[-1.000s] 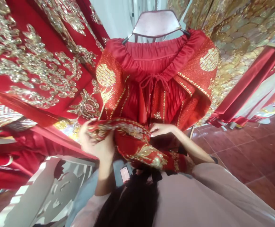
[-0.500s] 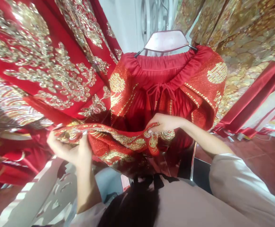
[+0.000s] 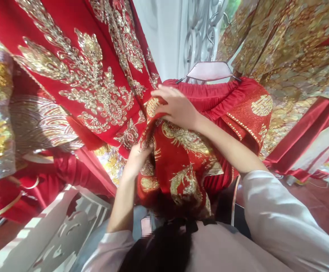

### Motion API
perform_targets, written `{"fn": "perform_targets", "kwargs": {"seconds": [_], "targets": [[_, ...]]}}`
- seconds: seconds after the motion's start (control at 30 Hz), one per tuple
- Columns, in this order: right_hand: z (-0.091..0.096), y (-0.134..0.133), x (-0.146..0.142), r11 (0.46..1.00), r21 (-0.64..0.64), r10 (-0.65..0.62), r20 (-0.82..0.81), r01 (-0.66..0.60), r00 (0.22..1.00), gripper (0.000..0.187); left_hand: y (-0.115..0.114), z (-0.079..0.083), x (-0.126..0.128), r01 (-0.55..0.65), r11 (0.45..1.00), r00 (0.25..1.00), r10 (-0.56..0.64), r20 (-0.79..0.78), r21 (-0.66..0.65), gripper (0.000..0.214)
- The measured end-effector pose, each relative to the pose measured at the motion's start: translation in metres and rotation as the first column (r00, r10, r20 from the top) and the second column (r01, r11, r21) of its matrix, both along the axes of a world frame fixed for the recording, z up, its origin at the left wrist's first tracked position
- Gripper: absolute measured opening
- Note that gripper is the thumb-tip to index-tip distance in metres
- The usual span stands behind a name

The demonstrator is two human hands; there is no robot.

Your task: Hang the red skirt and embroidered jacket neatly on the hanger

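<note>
A red garment (image 3: 178, 155) with gold embroidery hangs between my hands, its lower part in shadow. My left hand (image 3: 136, 162) pinches its left edge, thumb over the trim. Higher up, my right hand (image 3: 180, 109) is closed round the garment's upper edge, near a round gold emblem. Behind it, a red gathered-neck garment (image 3: 246, 113) with beaded gold borders hangs on a clothes hanger (image 3: 209, 71). My right forearm crosses in front of that piece and hides part of it. Whether the two red pieces are joined, I cannot tell.
Left of my hands hangs a red gown (image 3: 76, 87) with silvery-gold beading. A gold patterned garment (image 3: 289, 49) hangs at the right. White scrolled metalwork (image 3: 194, 41) stands behind the hanger, and a white carved panel (image 3: 65, 230) stands low on the left.
My right hand has moved up and left with the embroidered cloth's edge. My left hand has shifted right, still gripping it. The cloth, formerly stretched sideways, now hangs with its embroidered face showing.
</note>
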State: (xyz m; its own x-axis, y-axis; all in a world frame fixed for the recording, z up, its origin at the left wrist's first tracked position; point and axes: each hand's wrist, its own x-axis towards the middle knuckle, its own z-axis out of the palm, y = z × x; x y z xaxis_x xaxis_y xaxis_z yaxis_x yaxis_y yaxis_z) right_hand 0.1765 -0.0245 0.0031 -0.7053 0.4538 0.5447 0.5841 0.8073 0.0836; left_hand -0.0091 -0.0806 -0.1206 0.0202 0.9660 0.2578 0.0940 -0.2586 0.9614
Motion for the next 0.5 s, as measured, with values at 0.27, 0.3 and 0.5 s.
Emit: {"fn": "perform_targets", "kwargs": {"seconds": [0.27, 0.3, 0.5], "targets": [[0.005, 0.048, -0.003, 0.999, 0.021, 0.031, -0.04, -0.03, 0.999, 0.031, 0.024, 0.062, -0.045, 0.082, 0.997, 0.993, -0.08, 0.087, -0.014, 0.04], [0.006, 0.042, -0.001, 1.0, 0.01, 0.029, -0.057, -0.029, 0.998, 0.031, 0.027, 0.065, -0.048, 0.085, 0.996, 0.995, -0.085, 0.06, 0.004, 0.038], [0.017, -0.005, 0.019, 0.998, -0.061, -0.036, -0.207, 0.024, 0.978, 0.038, 0.061, 0.073, -0.039, 0.229, 0.955, 0.973, -0.225, -0.042, 0.186, 0.037]]}}
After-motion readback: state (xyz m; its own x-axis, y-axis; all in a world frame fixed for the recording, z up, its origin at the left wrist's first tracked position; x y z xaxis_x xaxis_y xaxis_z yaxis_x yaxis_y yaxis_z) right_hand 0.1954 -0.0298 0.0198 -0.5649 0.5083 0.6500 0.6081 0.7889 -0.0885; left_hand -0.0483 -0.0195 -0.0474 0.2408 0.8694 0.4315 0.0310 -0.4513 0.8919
